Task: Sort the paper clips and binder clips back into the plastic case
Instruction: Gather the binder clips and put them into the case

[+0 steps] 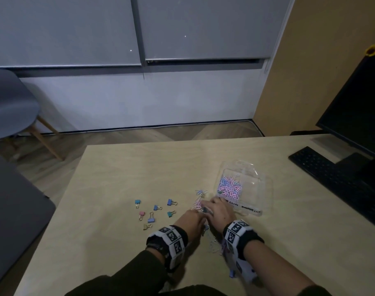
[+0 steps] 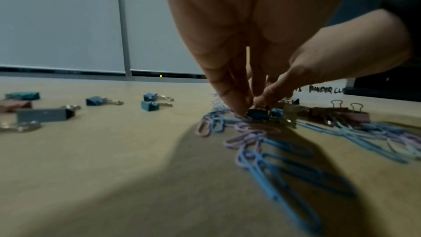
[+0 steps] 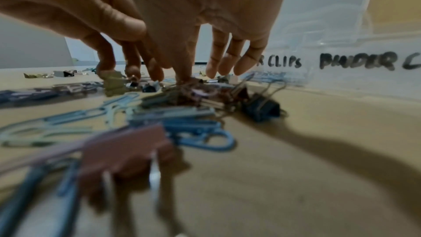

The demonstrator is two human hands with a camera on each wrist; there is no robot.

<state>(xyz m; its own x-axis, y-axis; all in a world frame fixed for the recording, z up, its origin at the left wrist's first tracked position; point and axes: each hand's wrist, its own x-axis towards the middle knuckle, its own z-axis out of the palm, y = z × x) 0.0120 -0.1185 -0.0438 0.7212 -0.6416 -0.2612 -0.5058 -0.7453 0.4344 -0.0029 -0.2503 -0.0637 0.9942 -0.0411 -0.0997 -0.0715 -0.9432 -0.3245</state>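
Now your left hand (image 2: 227,46) pinches a blue binder clip (image 2: 257,113) in the pile; your right fingers (image 3: 218,60), spread, touch it.

Head view: high above the table (image 1: 109,189), looking forward and down, hands at lower centre, wall beyond. Left wrist view: just above the tabletop, looking along the left hand (image 2: 227,46). Right wrist view: equally low, close behind the right hand (image 3: 200,6). All three share the mixed clip pile (image 1: 200,205) beside the plastic case (image 1: 246,189).

wooden desk (image 1: 118,178), keyboard (image 1: 332,176), monitor (image 1: 357,107), stool (image 1: 9,107)
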